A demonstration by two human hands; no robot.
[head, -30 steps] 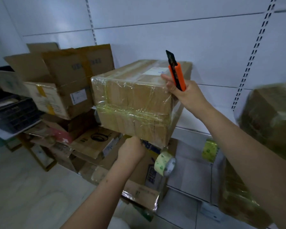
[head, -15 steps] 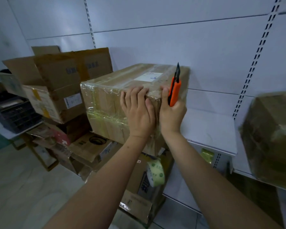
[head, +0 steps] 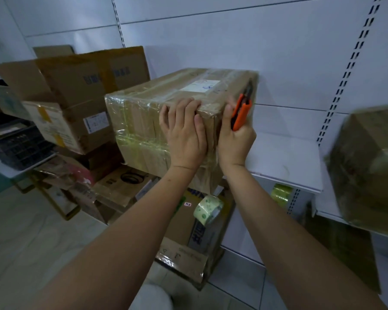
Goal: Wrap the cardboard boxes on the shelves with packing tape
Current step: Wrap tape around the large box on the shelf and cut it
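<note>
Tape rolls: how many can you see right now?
2: a pale roll of tape hanging below the wrapped box, and a yellowish roll under the white shelf. Others may be hidden.

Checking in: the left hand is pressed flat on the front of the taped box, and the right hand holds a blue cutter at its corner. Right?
Not quite. In the head view the cutter is orange, not blue. The rest holds: the left hand lies flat on the front of the taped box, and the right hand holds the cutter at its corner.

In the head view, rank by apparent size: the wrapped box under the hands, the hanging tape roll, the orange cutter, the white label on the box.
1. wrapped box
2. tape roll

The white label and orange cutter look similar; unranked.
</note>
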